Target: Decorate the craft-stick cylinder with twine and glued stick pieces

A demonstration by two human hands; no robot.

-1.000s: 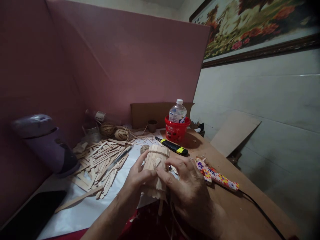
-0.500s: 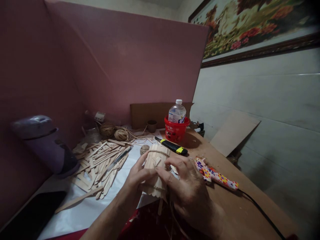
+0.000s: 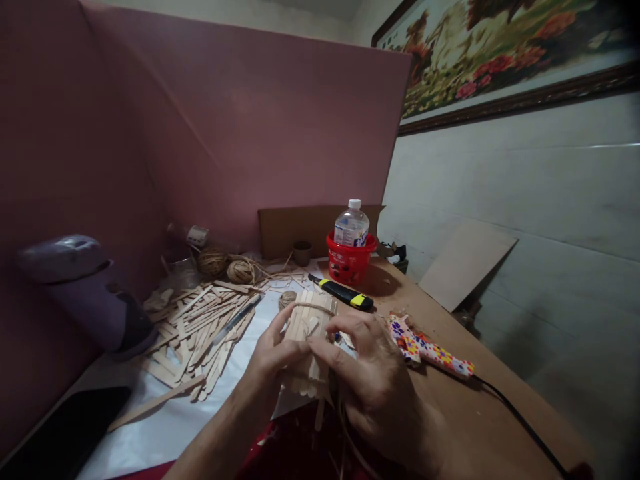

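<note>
- Scene sits slightly further left.
- Lower centre: left hand point(image 3: 270, 355) grips bundle point(image 3: 300, 327); right hand point(image 3: 375, 370) touches it, pinch unclear.
- Judged: fingertip work, needing steady support.

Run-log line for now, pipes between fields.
left hand: holds stick bundle | right hand: fingertips on bundle | twine: across bundle | utility knife: beyond
</note>
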